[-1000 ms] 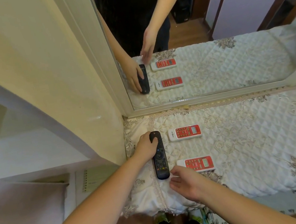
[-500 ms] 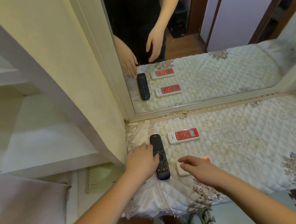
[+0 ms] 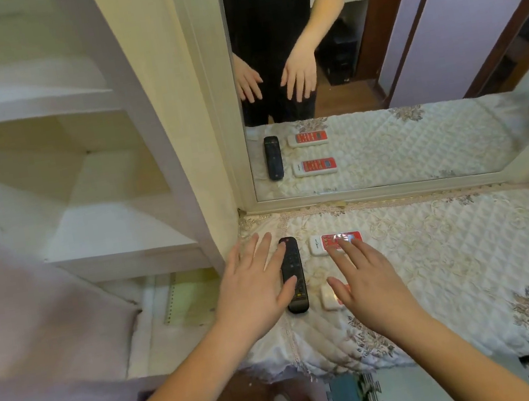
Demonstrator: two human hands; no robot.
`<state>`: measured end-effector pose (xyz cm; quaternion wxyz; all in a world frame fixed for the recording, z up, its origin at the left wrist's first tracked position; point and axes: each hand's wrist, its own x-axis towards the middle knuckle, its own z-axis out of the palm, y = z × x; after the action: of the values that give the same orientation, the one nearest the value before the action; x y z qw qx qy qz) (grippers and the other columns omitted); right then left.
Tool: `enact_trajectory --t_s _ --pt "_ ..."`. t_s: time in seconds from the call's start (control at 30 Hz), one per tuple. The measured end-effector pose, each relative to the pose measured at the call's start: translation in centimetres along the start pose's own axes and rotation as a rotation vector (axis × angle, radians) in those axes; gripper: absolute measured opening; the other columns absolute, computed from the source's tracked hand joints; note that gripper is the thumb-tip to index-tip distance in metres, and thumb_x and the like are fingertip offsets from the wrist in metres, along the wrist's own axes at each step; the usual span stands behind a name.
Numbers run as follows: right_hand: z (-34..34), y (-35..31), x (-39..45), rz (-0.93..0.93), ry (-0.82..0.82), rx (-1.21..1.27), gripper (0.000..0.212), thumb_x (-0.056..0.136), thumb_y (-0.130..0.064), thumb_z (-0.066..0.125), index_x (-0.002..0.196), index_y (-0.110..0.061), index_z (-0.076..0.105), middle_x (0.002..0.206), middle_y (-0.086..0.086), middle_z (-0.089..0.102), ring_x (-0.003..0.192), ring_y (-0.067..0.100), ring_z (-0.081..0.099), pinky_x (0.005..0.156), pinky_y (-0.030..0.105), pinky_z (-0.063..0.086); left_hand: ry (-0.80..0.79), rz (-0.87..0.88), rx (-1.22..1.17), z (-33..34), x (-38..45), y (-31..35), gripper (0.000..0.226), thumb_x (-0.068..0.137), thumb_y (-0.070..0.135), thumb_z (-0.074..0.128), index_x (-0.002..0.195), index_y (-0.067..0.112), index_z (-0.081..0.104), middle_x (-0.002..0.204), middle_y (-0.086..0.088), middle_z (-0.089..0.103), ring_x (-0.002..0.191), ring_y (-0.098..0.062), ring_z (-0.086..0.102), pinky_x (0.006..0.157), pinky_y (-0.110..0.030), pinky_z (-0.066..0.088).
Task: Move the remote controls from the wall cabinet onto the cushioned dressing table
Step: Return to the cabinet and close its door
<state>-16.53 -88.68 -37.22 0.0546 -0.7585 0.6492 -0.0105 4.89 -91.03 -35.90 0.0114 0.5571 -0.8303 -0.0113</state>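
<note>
Quilted, floral-patterned dressing table (image 3: 455, 256) holds a slim black remote (image 3: 292, 274) and two white/red remotes, rear (image 3: 334, 242) and front (image 3: 329, 297). Your left hand (image 3: 253, 294) and right hand (image 3: 368, 282) hover flat, fingers spread, holding nothing, w/ wall cabinet (image 3: 115, 231) to the left.

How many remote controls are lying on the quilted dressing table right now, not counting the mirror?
3. A black remote lies by the left hand; one red-and-white remote sits near the mirror; another is half hidden under the right hand.

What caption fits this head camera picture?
Both open hands, left and right, hover above three remotes on the quilted table.
</note>
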Motion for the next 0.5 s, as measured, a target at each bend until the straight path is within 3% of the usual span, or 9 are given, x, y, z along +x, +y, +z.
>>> enact_trajectory --t_s 0.1,0.23,0.37,0.5 --pt "-0.1 0.3 -0.4 -0.046 0.004 0.01 0.055 0.09 -0.046 0.035 0.131 -0.015 0.056 0.133 0.012 0.058 0.124 0.032 0.053 0.099 0.045 0.044 -0.019 -0.086 0.0 -0.1 -1.5 0.6 0.063 0.092 0.056 0.027 0.143 0.023 0.04 0.153 -0.005 0.036 0.143 -0.024 0.028 0.116 -0.049 0.019" --pt "-0.6 1.5 -1.2 -0.131 0.004 -0.003 0.056 0.091 -0.045 0.032 0.131 -0.015 0.056 0.134 0.012 0.057 0.124 0.033 0.053 0.1 0.046 0.043 -0.003 -0.202 0.031 -1.3 -3.1 1.4 0.062 0.09 0.057 0.03 0.138 0.021 0.048 0.148 -0.006 0.044 0.139 -0.024 0.037 0.113 -0.05 0.024" --pt "-1.4 2.7 -1.8 -0.206 0.001 -0.011 0.057 0.092 -0.045 0.03 0.135 -0.016 0.052 0.138 0.011 0.054 0.127 0.033 0.05 0.104 0.046 0.041 0.009 -0.311 0.022 -2.5 -5.1 3.2 0.063 0.091 0.059 0.027 0.142 0.025 0.04 0.15 -0.004 0.04 0.14 -0.024 0.032 0.115 -0.05 0.021" --pt "-2.1 2.6 -1.9 -0.271 -0.003 -0.014 0.059 0.092 -0.046 0.026 0.135 -0.015 0.052 0.137 0.012 0.055 0.126 0.033 0.051 0.104 0.045 0.04 -0.054 -0.448 -0.021 -2.8 -7.9 5.8 0.063 0.092 0.06 0.02 0.149 0.033 0.022 0.158 0.001 0.024 0.146 -0.02 0.016 0.118 -0.046 0.009"
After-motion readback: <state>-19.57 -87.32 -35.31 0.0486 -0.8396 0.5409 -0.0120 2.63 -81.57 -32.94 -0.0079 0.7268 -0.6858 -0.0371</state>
